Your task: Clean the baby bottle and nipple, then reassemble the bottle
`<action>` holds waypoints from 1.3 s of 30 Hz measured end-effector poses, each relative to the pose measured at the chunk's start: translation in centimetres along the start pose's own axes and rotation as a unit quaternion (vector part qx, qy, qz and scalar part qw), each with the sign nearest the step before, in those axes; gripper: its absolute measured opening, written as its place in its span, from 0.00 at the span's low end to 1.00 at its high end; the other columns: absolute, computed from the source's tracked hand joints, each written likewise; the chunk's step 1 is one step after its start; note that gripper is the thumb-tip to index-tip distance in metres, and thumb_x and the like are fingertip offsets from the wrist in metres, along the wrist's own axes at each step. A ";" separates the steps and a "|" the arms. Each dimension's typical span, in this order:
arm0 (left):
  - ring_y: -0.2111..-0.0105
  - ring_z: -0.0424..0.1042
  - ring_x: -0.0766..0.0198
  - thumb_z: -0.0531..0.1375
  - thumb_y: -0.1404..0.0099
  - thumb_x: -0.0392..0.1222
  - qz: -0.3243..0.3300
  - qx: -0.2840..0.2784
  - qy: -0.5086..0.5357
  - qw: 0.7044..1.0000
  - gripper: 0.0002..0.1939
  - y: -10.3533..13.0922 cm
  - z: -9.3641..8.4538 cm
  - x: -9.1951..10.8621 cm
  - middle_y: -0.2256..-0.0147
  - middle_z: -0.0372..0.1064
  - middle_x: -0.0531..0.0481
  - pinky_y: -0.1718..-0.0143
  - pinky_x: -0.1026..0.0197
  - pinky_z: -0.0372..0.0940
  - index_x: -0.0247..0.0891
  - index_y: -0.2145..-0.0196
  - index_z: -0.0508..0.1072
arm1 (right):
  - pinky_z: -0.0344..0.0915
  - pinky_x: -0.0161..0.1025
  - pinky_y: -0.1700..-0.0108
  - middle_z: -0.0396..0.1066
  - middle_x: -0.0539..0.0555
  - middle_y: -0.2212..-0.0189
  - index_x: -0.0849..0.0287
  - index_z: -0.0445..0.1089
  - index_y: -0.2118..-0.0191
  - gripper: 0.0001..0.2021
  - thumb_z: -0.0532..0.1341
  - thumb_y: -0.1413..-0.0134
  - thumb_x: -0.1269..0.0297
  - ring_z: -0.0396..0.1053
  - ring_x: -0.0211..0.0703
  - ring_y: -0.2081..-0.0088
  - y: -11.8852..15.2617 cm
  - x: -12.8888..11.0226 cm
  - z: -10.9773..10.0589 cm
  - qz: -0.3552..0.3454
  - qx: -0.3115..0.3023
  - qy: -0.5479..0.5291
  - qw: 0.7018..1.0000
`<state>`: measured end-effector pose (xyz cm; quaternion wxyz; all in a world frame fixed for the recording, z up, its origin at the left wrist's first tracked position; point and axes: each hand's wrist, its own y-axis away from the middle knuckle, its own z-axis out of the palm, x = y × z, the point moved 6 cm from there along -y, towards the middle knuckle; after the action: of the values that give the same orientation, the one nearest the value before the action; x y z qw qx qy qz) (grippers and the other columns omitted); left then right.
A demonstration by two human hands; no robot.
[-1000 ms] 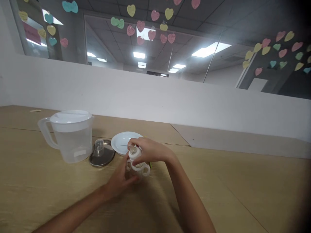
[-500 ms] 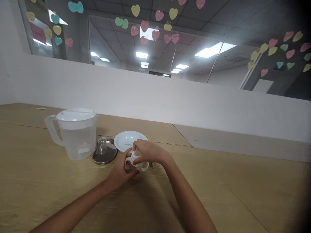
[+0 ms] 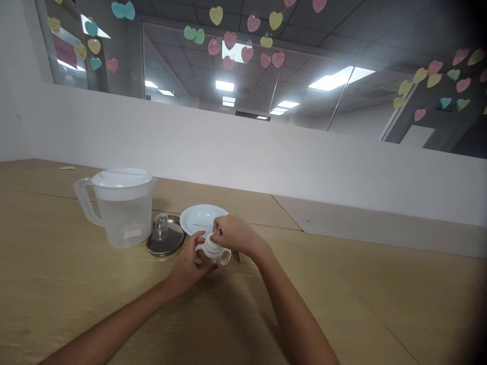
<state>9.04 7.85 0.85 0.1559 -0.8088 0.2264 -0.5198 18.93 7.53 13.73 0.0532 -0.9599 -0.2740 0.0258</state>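
A small clear baby bottle [image 3: 211,258] with a white collar and two white side handles stands near the middle of the table. My left hand [image 3: 190,262] is wrapped around its left side, thumb across the front. Over the collar, my right hand [image 3: 235,234] has its fingers closed on the clear teat [image 3: 217,230], which they mostly cover. A clear domed bottle cap [image 3: 161,225] rests on a round metal tray [image 3: 166,248] to the left. Just behind my hands is a white plate [image 3: 194,215], partly covered by them.
A large translucent lidded pitcher [image 3: 127,218] stands left of the tray. Something yellow-green [image 3: 238,256], mostly hidden, lies behind my right hand. A small pale flat piece [image 3: 67,168] lies at the back left. A white wall [image 3: 228,147] borders the table, with note-covered glass above.
My right hand has risen from the collar to the teat, and more of the white collar shows. The left hand still holds the bottle. The view has shifted slightly.
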 end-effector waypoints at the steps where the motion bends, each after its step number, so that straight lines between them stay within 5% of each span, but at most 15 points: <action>1: 0.53 0.65 0.57 0.63 0.46 0.50 0.001 0.006 -0.004 1.000 0.36 0.0 0.0 -0.2 0.52 0.62 0.44 0.52 0.54 0.61 0.41 0.47 0.48 | 0.54 0.34 0.73 0.71 0.57 0.70 0.64 0.70 0.67 0.08 0.57 0.49 0.65 0.67 0.42 0.70 0.0 0.0 0.0 0.015 0.003 0.015 1.000; 11: 0.57 0.65 0.58 0.63 0.47 0.50 -0.002 0.037 -0.046 0.998 0.28 0.0 -0.2 -0.9 0.56 0.60 0.46 0.56 0.54 0.62 0.39 0.54 0.54 | 0.62 0.41 0.68 0.72 0.63 0.67 0.64 0.71 0.62 0.21 0.52 0.41 0.50 0.70 0.52 0.64 -1.7 -0.1 1.5 0.121 0.019 0.070 0.990; 17: 0.57 0.64 0.58 0.63 0.47 0.49 -0.004 0.021 -0.026 0.999 0.27 -0.2 -0.3 -0.3 0.56 0.61 0.46 0.57 0.56 0.63 0.39 0.55 0.56 | 0.60 0.40 0.68 0.71 0.63 0.72 0.65 0.72 0.67 0.30 0.50 0.45 0.39 0.70 0.51 0.67 -0.8 0.5 0.3 0.106 0.021 0.052 0.993; 22: 0.57 0.65 0.58 0.63 0.47 0.49 -0.007 0.026 -0.016 1.000 0.28 -0.2 -0.4 -0.2 0.56 0.62 0.46 0.56 0.56 0.62 0.39 0.53 0.56 | 0.57 0.35 0.68 0.72 0.57 0.65 0.61 0.71 0.59 0.14 0.60 0.47 0.57 0.69 0.44 0.64 0.1 0.4 -1.1 0.024 0.056 -0.010 0.998; 26: 0.54 0.65 0.57 0.64 0.47 0.49 0.005 0.030 -0.005 1.000 0.30 -0.1 -0.4 -0.1 0.54 0.62 0.45 0.54 0.57 0.62 0.39 0.51 0.55 | 0.56 0.33 0.68 0.72 0.55 0.64 0.60 0.71 0.60 0.11 0.56 0.49 0.72 0.68 0.41 0.63 -0.5 -0.6 0.1 -0.020 0.030 -0.008 0.999; 34: 0.52 0.65 0.57 0.63 0.46 0.49 -0.001 0.007 0.012 1.000 0.36 -0.2 -0.2 -0.4 0.52 0.61 0.44 0.54 0.56 0.63 0.41 0.47 0.48 | 0.60 0.38 0.66 0.72 0.59 0.64 0.62 0.70 0.59 0.14 0.52 0.42 0.59 0.69 0.49 0.62 -1.4 -0.3 0.6 0.057 0.062 0.046 0.995; 39: 0.52 0.65 0.56 0.64 0.46 0.48 0.004 0.011 0.001 1.000 0.37 -0.2 -0.2 -0.4 0.51 0.60 0.43 0.54 0.56 0.63 0.41 0.45 0.48 | 0.61 0.38 0.62 0.70 0.59 0.58 0.63 0.65 0.49 0.22 0.58 0.50 0.60 0.67 0.48 0.57 -0.4 -0.6 0.6 -0.031 0.030 -0.011 0.999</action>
<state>8.75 8.27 0.75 0.1669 -0.8056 0.2240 -0.5224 18.11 7.62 13.16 0.0793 -0.9485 -0.3037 0.0427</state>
